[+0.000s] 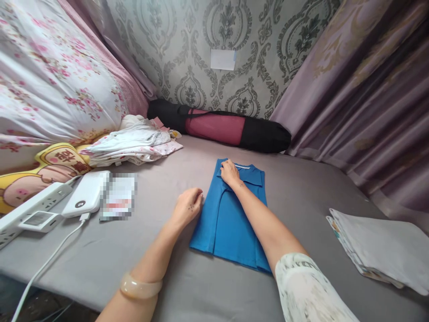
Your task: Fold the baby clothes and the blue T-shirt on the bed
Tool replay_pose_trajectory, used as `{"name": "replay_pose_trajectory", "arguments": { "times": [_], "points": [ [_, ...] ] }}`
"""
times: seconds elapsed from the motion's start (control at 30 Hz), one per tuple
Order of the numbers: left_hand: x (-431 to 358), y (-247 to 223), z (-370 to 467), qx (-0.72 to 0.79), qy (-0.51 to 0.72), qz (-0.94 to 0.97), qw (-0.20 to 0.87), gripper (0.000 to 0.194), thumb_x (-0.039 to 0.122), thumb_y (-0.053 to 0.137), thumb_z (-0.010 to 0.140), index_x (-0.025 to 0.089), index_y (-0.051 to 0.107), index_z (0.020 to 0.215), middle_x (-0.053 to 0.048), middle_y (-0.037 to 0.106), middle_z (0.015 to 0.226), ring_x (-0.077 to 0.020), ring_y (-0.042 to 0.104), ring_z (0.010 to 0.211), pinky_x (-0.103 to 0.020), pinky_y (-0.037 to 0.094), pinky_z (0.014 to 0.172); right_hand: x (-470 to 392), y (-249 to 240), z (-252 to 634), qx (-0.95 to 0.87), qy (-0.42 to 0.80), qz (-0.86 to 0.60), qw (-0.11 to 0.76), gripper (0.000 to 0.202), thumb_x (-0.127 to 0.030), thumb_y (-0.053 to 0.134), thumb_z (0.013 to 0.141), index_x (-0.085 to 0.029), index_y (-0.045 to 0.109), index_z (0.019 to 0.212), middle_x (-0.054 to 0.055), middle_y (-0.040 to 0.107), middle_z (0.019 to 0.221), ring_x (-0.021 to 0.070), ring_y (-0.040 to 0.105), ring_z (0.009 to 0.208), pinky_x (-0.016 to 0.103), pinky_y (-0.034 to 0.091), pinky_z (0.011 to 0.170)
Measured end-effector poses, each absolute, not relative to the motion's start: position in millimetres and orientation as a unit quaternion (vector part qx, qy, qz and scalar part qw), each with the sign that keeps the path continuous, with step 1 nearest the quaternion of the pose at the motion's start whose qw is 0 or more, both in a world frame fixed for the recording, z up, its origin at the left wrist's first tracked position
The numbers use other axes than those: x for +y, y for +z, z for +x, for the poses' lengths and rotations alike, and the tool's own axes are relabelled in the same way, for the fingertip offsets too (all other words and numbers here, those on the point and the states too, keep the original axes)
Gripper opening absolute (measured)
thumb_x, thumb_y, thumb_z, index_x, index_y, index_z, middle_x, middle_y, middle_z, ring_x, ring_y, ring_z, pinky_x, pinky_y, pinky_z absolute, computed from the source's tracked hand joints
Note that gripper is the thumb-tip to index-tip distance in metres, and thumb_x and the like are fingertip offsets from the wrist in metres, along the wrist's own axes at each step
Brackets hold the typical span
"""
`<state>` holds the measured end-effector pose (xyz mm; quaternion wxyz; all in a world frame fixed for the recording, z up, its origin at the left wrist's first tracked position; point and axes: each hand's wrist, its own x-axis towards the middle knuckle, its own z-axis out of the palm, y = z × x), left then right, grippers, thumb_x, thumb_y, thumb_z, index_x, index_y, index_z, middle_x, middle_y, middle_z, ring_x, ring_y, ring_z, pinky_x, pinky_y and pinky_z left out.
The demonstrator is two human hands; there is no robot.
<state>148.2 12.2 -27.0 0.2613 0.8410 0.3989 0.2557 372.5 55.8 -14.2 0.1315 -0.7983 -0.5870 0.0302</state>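
A blue shirt (234, 223) lies folded into a long panel on the grey sheet, its collar end away from me and its hem towards me. My right hand (229, 172) is at the collar end, left of the neckline, with bent fingers closed on the fabric; the fingertips are partly hidden. Just beside the shirt's left edge is my left hand (189, 205), its fingers curled in and nothing visible in them. A pale bangle (140, 287) circles my left wrist.
A black and pink long bag (214, 127) lies along the wall. To the left are rumpled clothes (134, 141), a white power bank (87, 192) with a cable, a power strip (36, 212) and a blurred packet (119, 197). Folded white cloth (382, 243) sits right.
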Motion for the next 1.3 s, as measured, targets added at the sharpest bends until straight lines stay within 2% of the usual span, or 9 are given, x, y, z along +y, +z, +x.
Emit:
{"name": "replay_pose_trajectory", "arguments": {
  "times": [0.2, 0.4, 0.5, 0.6, 0.7, 0.87, 1.13, 1.3],
  "points": [
    [12.0, -31.3, 148.0, 0.391, 0.251, 0.852, 0.240, 0.023, 0.026, 0.044, 0.093, 0.019, 0.065, 0.098, -0.011, 0.072, 0.099, -0.0245, 0.065, 0.097, -0.036, 0.048, 0.087, 53.8, -24.3, 368.8, -0.607, 0.015, -0.788, 0.099, 0.046, -0.009, 0.030, 0.095, -0.014, 0.060, 0.128, 0.011, 0.052, 0.142, 0.0284, 0.045, 0.122, 0.039, 0.037, 0.101],
    [10.4, -29.5, 147.3, 0.378, 0.260, 0.861, 0.221, 0.021, 0.025, 0.044, 0.094, 0.019, 0.064, 0.098, -0.009, 0.071, 0.098, -0.0222, 0.066, 0.095, -0.034, 0.048, 0.086, 53.6, -16.2, 376.8, -0.622, 0.042, -0.779, 0.071, 0.048, -0.016, 0.030, 0.096, -0.019, 0.055, 0.136, 0.006, 0.047, 0.149, 0.0287, 0.045, 0.124, 0.040, 0.037, 0.101],
    [8.2, -28.1, 148.9, 0.374, 0.269, 0.861, 0.217, 0.021, 0.024, 0.044, 0.094, 0.019, 0.063, 0.099, -0.009, 0.071, 0.096, -0.0222, 0.066, 0.093, -0.034, 0.049, 0.084, 56.4, -10.4, 378.3, -0.609, 0.012, -0.787, 0.096, 0.047, -0.020, 0.030, 0.097, -0.022, 0.055, 0.138, 0.006, 0.046, 0.151, 0.0284, 0.045, 0.127, 0.044, 0.034, 0.104],
    [5.2, -27.8, 151.9, 0.360, 0.274, 0.865, 0.217, 0.022, 0.025, 0.043, 0.095, 0.017, 0.063, 0.101, -0.010, 0.071, 0.094, -0.0229, 0.066, 0.089, -0.035, 0.049, 0.082, 61.1, -11.3, 372.3, -0.619, -0.005, -0.778, 0.112, 0.050, -0.024, 0.025, 0.100, -0.017, 0.046, 0.144, 0.008, 0.037, 0.156, 0.0252, 0.033, 0.141, 0.045, 0.022, 0.114],
    [2.3, -27.9, 154.3, 0.343, 0.273, 0.871, 0.222, 0.023, 0.024, 0.042, 0.096, 0.016, 0.063, 0.103, -0.011, 0.071, 0.095, -0.0232, 0.066, 0.088, -0.035, 0.049, 0.080, 66.5, -19.9, 362.8, -0.638, 0.043, -0.764, 0.090, 0.058, -0.036, 0.024, 0.102, -0.009, 0.033, 0.152, 0.011, 0.024, 0.162, 0.0233, 0.016, 0.149, 0.045, 0.007, 0.120],
    [-0.2, -27.4, 154.9, 0.320, 0.272, 0.879, 0.226, 0.022, 0.023, 0.042, 0.095, 0.017, 0.062, 0.103, -0.010, 0.071, 0.095, -0.0219, 0.066, 0.088, -0.033, 0.050, 0.080, 71.3, -34.0, 354.7, -0.625, 0.088, -0.772, 0.078, 0.070, -0.047, 0.021, 0.101, -0.001, 0.025, 0.153, 0.015, 0.017, 0.163, 0.0257, 0.010, 0.151, 0.043, 0.004, 0.121],
    [0.3, -30.1, 156.1, 0.304, 0.278, 0.884, 0.222, 0.022, 0.025, 0.041, 0.096, 0.019, 0.061, 0.103, -0.009, 0.070, 0.096, -0.0227, 0.066, 0.091, -0.035, 0.050, 0.083, 67.2, -36.8, 354.4, -0.623, 0.093, -0.768, 0.118, 0.066, -0.046, 0.025, 0.101, -0.005, 0.029, 0.153, 0.014, 0.020, 0.162, 0.0231, 0.011, 0.151, 0.040, 0.005, 0.122],
    [-1.5, -31.1, 157.4, 0.288, 0.279, 0.888, 0.224, 0.022, 0.025, 0.041, 0.096, 0.018, 0.060, 0.104, -0.010, 0.070, 0.096, -0.0227, 0.066, 0.090, -0.036, 0.051, 0.083, 59.2, -30.3, 362.5, -0.582, 0.049, -0.782, 0.216, 0.058, -0.040, 0.020, 0.102, -0.017, 0.028, 0.155, 0.007, 0.016, 0.164, 0.0180, 0.009, 0.151, 0.042, 0.005, 0.122]
  ]
}}
